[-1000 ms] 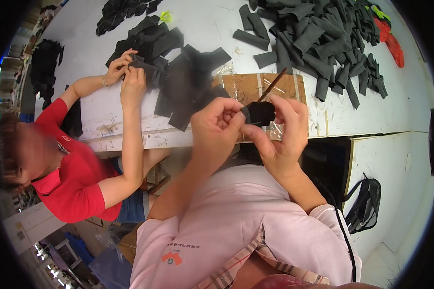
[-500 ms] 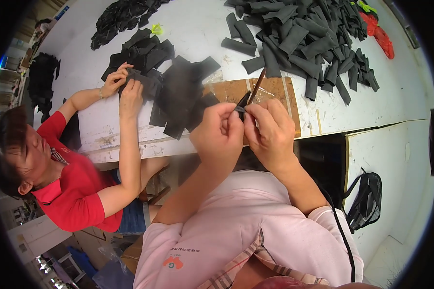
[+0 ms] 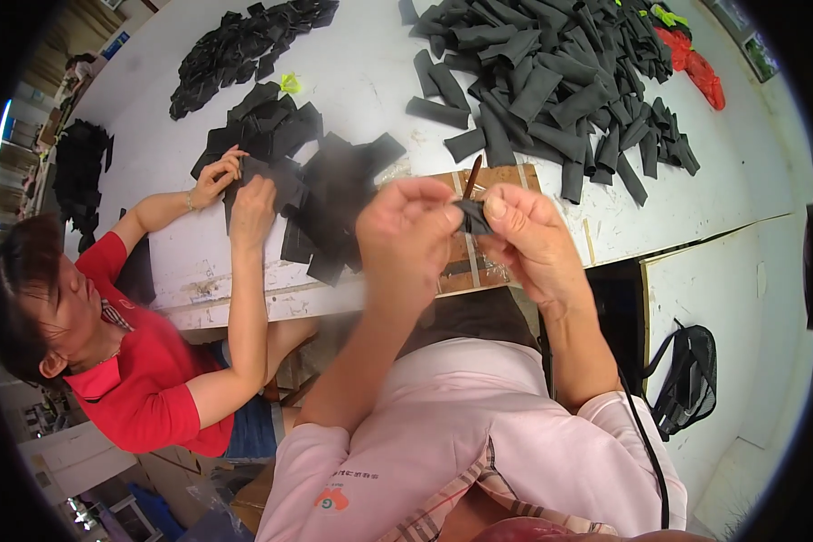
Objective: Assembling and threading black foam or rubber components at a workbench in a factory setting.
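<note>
Between my two hands is a small black fabric piece [image 3: 471,218], bunched and folded. My left hand [image 3: 405,237] pinches its left end, slightly smeared by motion. The thumb and fingers of my right hand [image 3: 540,242] close on its right end. Just beyond the fabric a thin brown stick [image 3: 473,176] points up; its lower end is hidden behind the fabric and my hands. Under them lies a brown board [image 3: 461,278] with strips of tape at the table's near edge. Flat black fabric pieces [image 3: 341,176] lie left of my left hand.
A large heap of black fabric tubes [image 3: 551,99] covers the far right of the white table [image 3: 370,54]. Further black piles lie far left. A co-worker in a red shirt [image 3: 167,361] handles black pieces at left. A red plastic bag [image 3: 700,77] lies far right; a black mesh bag [image 3: 686,379] hangs right.
My hands have drawn back toward me with the fabric piece, off the brown stick's side. The fabric now shows wider between my fingers. My right hand has turned and shifted right.
</note>
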`<state>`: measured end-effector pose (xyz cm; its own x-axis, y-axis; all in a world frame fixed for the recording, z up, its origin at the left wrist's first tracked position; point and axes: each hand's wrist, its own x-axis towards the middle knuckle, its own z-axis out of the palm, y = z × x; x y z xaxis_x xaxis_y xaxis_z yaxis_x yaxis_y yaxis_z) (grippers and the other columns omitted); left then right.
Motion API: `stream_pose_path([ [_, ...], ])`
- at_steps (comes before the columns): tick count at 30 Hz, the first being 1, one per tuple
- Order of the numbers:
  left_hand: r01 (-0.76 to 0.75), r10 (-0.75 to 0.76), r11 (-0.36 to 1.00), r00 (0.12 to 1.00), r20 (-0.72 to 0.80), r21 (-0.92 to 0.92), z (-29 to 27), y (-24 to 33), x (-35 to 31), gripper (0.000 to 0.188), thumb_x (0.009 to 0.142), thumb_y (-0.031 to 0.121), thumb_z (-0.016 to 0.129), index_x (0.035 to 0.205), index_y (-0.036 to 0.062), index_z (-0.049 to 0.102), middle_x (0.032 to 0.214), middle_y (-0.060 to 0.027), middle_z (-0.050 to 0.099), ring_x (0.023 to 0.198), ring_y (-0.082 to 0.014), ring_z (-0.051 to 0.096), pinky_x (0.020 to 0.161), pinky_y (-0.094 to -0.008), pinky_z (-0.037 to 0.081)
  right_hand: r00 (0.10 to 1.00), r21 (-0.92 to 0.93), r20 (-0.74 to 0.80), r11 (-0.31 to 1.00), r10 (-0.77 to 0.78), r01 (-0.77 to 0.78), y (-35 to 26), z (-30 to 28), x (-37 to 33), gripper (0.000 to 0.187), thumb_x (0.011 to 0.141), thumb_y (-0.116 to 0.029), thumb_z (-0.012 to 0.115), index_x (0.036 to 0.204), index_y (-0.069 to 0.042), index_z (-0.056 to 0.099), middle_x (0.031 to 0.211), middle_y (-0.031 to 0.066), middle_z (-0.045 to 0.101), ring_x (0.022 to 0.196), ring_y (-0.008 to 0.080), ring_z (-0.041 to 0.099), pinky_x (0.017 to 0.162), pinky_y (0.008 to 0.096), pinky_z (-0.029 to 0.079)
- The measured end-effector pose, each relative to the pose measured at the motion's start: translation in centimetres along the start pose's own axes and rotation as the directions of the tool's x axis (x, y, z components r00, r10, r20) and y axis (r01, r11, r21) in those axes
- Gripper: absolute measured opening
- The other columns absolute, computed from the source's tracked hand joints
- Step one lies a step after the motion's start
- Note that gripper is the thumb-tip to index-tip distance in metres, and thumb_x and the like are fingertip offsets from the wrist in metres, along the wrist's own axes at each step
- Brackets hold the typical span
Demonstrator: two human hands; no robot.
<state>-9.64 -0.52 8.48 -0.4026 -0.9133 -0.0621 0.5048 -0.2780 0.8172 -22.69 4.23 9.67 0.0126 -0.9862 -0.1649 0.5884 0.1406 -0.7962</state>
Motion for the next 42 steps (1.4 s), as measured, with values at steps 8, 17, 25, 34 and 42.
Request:
stream_pose_path([
  [8, 0.494, -0.197, 0.44, 0.868, 0.456, -0.749, -1.3, -0.4, 3.3, 0.019, 0.085, 0.002, 0.039, 0.099, -0.0018, 0.05, 0.083, -0.0112, 0.06, 0.031, -0.0042, 0.028, 0.029, -0.0168, 0.021, 0.989, -0.07, 0.141, 0.997, 0.041, -0.031, -2.3, -1.6, 4.5, 0.021, 0.081, -0.023, 0.058, 0.08, -0.002, 0.054, 0.059, -0.0033, 0.041, 0.049, 0.0035, 0.031, 0.041, 0.0159, 0.023],
  [17, 0.494, -0.326, 0.565, 0.869, 0.371, -0.661, -1.7, -0.4, 3.3, 0.017, 0.082, -0.002, 0.044, 0.098, 0.0027, 0.049, 0.071, -0.0046, 0.054, 0.034, -0.0033, 0.03, 0.031, -0.0177, 0.022, 0.98, -0.18, 0.196, 0.984, 0.039, -0.003, -1.6, -2.6, 5.3, 0.023, 0.08, -0.025, 0.06, 0.076, -0.004, 0.053, 0.061, -0.0045, 0.043, 0.05, 0.0024, 0.031, 0.042, 0.0162, 0.024],
  [25, -0.294, 0.295, 0.904, 0.954, 0.047, 0.311, 0.1, 0.0, 2.0, 0.032, 0.078, -0.003, 0.053, 0.109, -0.0006, 0.046, 0.086, -0.0082, 0.057, 0.061, -0.011, 0.055, 0.052, -0.0175, 0.043, 0.979, -0.277, 0.193, 0.953, -0.068, 0.121, -0.6, -3.1, 5.0, 0.022, 0.082, -0.024, 0.057, 0.072, -0.005, 0.054, 0.061, -0.0042, 0.047, 0.052, 0.0033, 0.036, 0.045, 0.0179, 0.03],
  [34, -0.647, 0.445, 0.516, 0.763, 0.469, 0.561, 0.5, 2.0, 3.6, 0.017, 0.075, 0.0, 0.059, 0.092, -0.0021, 0.057, 0.086, -0.0084, 0.057, 0.075, -0.0139, 0.054, 0.067, -0.0216, 0.042, 0.674, -0.721, 0.238, 0.338, -0.699, 0.605, -0.5, -1.5, 2.6, 0.027, 0.066, -0.016, 0.071, 0.086, -0.002, 0.059, 0.079, 0.006, 0.054, 0.066, 0.0124, 0.052, 0.05, 0.022, 0.04],
  [42, -0.552, 0.509, 0.758, 0.834, 0.215, 0.346, 0.4, 0.2, 3.1, 0.006, 0.081, 0.003, 0.054, 0.08, -0.0015, 0.052, 0.08, -0.0057, 0.054, 0.073, -0.0106, 0.049, 0.067, -0.021, 0.039, 0.729, -0.771, 0.134, 0.392, -0.671, 0.503, -0.7, 0.2, 2.4, 0.021, 0.062, -0.011, 0.072, 0.078, -0.002, 0.062, 0.071, 0.0038, 0.056, 0.054, 0.009, 0.049, 0.044, 0.0207, 0.037],
])
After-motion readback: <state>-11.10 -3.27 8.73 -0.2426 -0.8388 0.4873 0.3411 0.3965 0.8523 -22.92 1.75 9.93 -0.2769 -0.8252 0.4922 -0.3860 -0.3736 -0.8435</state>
